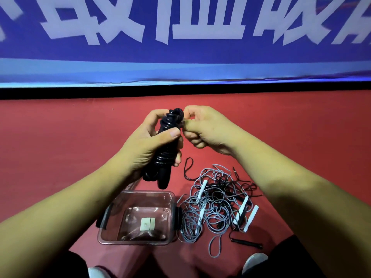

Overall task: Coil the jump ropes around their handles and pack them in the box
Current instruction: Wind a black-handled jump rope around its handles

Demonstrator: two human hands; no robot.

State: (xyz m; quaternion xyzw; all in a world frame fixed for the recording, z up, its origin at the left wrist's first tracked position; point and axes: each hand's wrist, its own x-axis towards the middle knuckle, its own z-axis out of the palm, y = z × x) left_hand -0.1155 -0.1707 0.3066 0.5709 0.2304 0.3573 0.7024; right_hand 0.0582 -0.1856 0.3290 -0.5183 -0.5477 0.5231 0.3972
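A black jump rope (163,157) is coiled tightly around its black handles and held upright above the floor. My left hand (144,143) grips the bundle around its middle. My right hand (202,127) pinches the rope's end at the top of the coil. Below stands a clear plastic box (170,223) with black side latches and only a small white label on its bottom. To its right lies a tangled heap of grey ropes (216,205) with white handles (250,218), mixed with thin black rope. A black handle (247,242) lies at the heap's near edge.
The floor (60,147) is red. A blue banner (180,57) with large white characters stands along the far side above a black strip. My dark-clothed knees and white shoes (255,261) show at the bottom edge.
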